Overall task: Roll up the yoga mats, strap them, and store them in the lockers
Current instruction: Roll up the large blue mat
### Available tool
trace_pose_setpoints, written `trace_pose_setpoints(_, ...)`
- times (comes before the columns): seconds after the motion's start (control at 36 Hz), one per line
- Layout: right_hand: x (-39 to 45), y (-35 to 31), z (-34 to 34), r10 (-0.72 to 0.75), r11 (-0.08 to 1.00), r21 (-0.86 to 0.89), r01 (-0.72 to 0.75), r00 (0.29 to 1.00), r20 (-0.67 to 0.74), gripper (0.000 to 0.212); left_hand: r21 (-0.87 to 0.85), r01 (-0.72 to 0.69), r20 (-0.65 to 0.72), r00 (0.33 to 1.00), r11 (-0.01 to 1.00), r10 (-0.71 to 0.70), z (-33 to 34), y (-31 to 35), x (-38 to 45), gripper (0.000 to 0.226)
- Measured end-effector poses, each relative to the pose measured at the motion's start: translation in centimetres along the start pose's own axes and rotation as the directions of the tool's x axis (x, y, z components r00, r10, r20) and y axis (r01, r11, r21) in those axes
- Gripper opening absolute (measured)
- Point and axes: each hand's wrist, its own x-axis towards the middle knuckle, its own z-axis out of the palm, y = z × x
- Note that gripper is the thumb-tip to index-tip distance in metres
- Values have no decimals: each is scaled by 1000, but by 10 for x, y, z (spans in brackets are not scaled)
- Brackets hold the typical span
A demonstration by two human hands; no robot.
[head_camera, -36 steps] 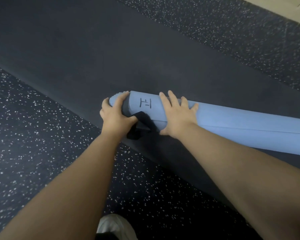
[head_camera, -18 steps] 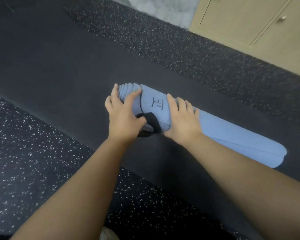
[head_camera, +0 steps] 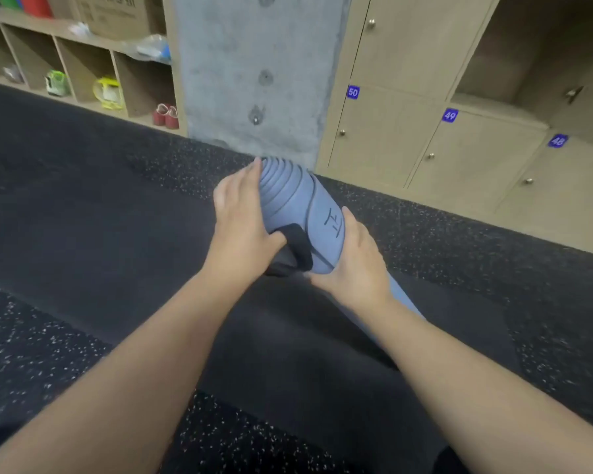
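Nearest, a dark mat (head_camera: 83, 213) is seen spread on the speckled floor (head_camera: 31, 354). Above it, the rolled blue yoga mat (head_camera: 298, 203) is tilted up, its spiral end raised toward the lockers. The left hand (head_camera: 242, 230) is laid against that end, its thumb hooked on a black strap (head_camera: 297, 246) looped round the roll. The roll is clasped from the side by the right hand (head_camera: 353, 265). Beyond stand a concrete pillar (head_camera: 254, 63), numbered lockers (head_camera: 459, 142) and shoe cubbies (head_camera: 83, 73).
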Motion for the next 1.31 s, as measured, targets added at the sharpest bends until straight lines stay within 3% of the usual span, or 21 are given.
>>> trace_pose_setpoints(0.14, -6, -13, -47, 16, 986, 168, -6, 998, -58, 125, 102, -169, 12, 986, 980, 169, -30, 55, 20, 94)
trace_pose_setpoints(0.36, -18, -23, -98, 100, 927, 370, -58, 990, -95, 125, 171, -437, 100, 899, 883, 426, -53, 126, 46, 85)
trace_pose_setpoints(0.5, -25, -20, -105, 125, 891, 449, -69, 988, -95, 127, 204, -482, 150, 875, 852, 460, -47, 152, 51, 85)
trace_pose_setpoints(0.83, -20, -4, -111, 60, 824, 567, 25, 990, -131, 137, 211, -480, 124, 877, 851, 464, -25, 160, 42, 75)
trace_pose_setpoints(0.92, -17, 2, -117, 58, 822, 568, 41, 986, -155, 142, 232, -505, 170, 863, 831, 477, -12, 153, 34, 66)
trace_pose_setpoints(1.14, -25, 19, -132, -1, 866, 492, 92, 983, -182, 144, 180, -516, 116, 857, 838, 502, 0, 160, 31, 56)
trace_pose_setpoints(1.25, -28, 20, -151, -205, 912, 286, 294, 931, -304, 129, 148, -521, 127, 853, 841, 506, -1, 164, 28, 50)
trace_pose_setpoints(1.31, -27, 20, -162, -277, 913, 220, 345, 916, -289, 127, 148, -526, 183, 847, 838, 499, -5, 165, 26, 61)
